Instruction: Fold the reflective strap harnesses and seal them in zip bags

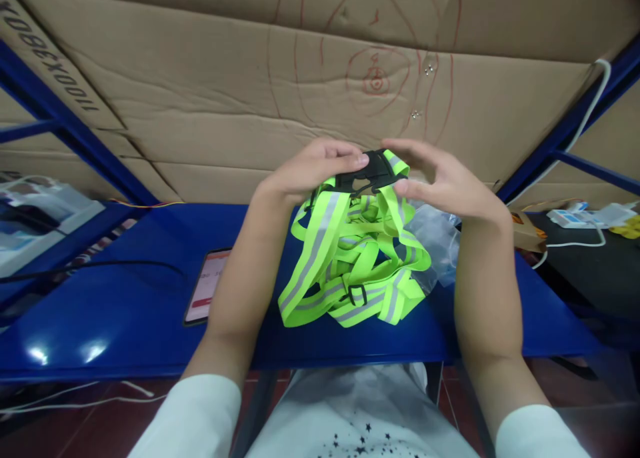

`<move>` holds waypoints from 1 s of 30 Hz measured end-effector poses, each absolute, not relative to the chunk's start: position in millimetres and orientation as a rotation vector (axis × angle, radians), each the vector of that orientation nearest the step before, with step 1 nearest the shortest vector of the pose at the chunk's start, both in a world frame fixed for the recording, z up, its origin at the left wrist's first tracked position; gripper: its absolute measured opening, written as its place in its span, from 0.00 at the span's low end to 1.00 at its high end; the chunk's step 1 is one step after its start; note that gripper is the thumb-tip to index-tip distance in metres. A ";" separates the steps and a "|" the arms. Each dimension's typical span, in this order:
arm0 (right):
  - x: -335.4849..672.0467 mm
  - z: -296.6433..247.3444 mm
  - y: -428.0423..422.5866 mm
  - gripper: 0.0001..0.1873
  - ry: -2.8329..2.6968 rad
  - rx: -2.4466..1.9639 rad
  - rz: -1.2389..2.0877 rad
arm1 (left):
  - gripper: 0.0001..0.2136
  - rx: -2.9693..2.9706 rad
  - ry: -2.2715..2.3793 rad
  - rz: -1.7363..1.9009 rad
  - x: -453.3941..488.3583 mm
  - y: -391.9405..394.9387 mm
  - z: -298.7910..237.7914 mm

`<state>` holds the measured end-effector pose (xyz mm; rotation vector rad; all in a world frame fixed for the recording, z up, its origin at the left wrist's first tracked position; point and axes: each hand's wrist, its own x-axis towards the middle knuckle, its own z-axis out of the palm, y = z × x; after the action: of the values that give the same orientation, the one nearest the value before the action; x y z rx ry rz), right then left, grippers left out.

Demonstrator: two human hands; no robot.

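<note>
A bundle of neon yellow-green reflective straps point(350, 258) with grey stripes hangs over a blue table point(125, 311). At its top is a black plastic buckle point(367, 171). My left hand point(313, 171) pinches the buckle's left end with thumb and fingers closed on it. My right hand point(443, 181) holds the buckle's right end and the strap there, fingers curled round it. A smaller black slider point(357, 293) sits lower on the straps.
A phone point(206, 286) with a lit screen lies on the table left of my left forearm. A clear plastic bag point(436, 235) lies behind the straps. Cardboard point(250, 98) forms the back wall. A white power strip point(575, 218) and cable sit at right.
</note>
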<state>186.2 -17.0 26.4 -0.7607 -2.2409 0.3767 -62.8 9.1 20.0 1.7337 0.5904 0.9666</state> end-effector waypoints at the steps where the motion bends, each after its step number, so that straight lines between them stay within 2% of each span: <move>1: 183.8 24.5 -15.9 0.28 -2.289 -0.714 0.521 | 0.16 1.708 0.574 0.959 -61.4 7.0 20.7; 5: 168.7 17.2 -14.9 0.18 -2.278 -0.582 0.942 | 0.15 1.652 0.516 0.939 -53.7 1.7 22.5; 10: 159.0 17.2 -16.1 0.22 -1.870 -0.606 1.164 | 0.15 1.495 0.329 1.020 -42.7 4.7 19.6; 14: 159.2 20.2 -7.5 0.19 -1.621 -0.655 1.149 | 0.20 1.513 0.195 0.961 -38.0 5.9 13.7; 19: 157.4 19.1 0.7 0.21 -1.547 -0.692 1.137 | 0.19 1.666 0.304 1.043 -28.8 5.5 5.4; 24: 155.8 13.9 2.4 0.19 -1.567 -0.713 1.072 | 0.14 1.639 0.394 1.147 -17.0 12.5 -1.0; 30: 154.1 4.9 12.0 0.20 -1.660 -0.765 0.845 | 0.10 1.576 0.494 1.239 -17.2 21.3 -4.5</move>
<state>154.1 12.0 4.9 -0.7655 -1.6599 0.8450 -17.2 21.3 -4.5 1.5765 0.4944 1.2393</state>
